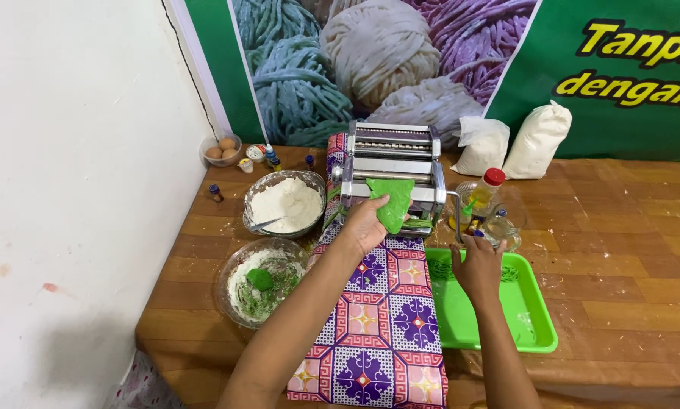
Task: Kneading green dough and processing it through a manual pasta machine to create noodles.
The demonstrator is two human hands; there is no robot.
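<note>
From the head view, your left hand supports the green dough sheet in an open-palmed grip against the front of the pasta machine. Your right hand has its grip closed around the crank handle, above the green tray on the tabletop.
</note>
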